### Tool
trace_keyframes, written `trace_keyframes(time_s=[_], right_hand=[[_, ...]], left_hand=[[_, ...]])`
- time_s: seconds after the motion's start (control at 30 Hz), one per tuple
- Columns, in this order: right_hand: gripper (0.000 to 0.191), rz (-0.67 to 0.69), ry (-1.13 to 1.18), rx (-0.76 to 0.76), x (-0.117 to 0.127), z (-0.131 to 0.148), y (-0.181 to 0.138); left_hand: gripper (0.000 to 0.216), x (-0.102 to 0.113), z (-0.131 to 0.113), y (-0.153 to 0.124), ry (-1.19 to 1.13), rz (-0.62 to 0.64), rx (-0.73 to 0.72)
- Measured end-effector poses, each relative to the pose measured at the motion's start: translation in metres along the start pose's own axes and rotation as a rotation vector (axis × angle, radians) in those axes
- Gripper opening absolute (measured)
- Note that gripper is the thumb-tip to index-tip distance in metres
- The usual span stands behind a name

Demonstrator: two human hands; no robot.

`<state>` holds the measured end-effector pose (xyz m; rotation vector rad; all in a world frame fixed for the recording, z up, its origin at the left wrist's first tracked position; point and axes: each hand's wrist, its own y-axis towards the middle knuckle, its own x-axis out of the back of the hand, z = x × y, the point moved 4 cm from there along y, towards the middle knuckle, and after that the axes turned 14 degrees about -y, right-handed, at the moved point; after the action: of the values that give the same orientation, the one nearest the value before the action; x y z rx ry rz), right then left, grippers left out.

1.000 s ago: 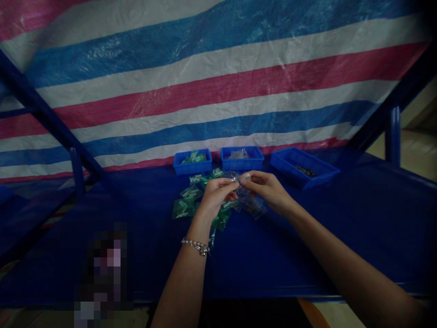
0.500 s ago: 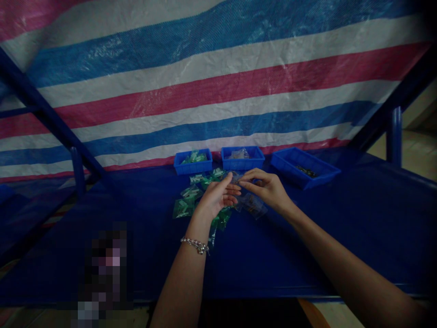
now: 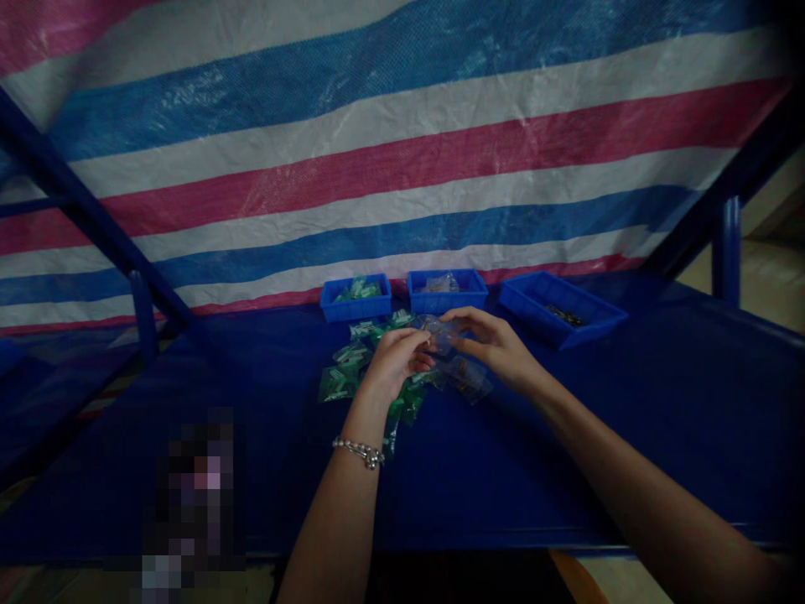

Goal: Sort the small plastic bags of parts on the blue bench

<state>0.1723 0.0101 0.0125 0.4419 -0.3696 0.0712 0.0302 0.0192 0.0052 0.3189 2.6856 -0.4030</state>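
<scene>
My left hand, palm turned inward, pinches a small clear plastic bag between thumb and fingers. What the bag contains is too dim to make out. My right hand is at the bag's right side with thumb and fingers apart; whether a fingertip touches the plastic I cannot tell. Below the hands lies another clear bag with small dark pieces inside. Several green-tinted bags with pale pieces lie around and partly under my left hand.
Along the back of the blue table stand a blue bin of green bags, a blue bin of clear bags, and a tilted blue bin with small dark pieces. Behind hangs a striped tarp; blue frame bars slant at both sides.
My left thumb and fingers have closed on the clear bag. My right thumb and fingers have parted from their pinch, and more of the bag shows between the hands.
</scene>
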Motion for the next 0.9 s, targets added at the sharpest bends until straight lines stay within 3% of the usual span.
trace_keyframes(time_s=[0.1, 0.23, 0.47, 0.9], right_hand=[[0.029, -0.011, 0.172, -0.156, -0.001, -0.007, 0.0], [0.029, 0.021, 0.238, -0.316, -0.004, -0.009, -0.002], [0.031, 0.168, 0.179, -0.306, -0.012, -0.007, -0.005], [0.032, 0.086, 0.142, -0.293, -0.009, -0.016, -0.002]], left_hand=[[0.01, -0.001, -0.002, 0.0, 0.02, 0.012, -0.051], [0.01, -0.004, -0.002, -0.002, 0.078, 0.052, -0.061], [0.014, -0.007, -0.002, -0.005, 0.183, 0.077, -0.082], [0.018, 0.001, 0.005, 0.0, 0.229, -0.006, -0.027]])
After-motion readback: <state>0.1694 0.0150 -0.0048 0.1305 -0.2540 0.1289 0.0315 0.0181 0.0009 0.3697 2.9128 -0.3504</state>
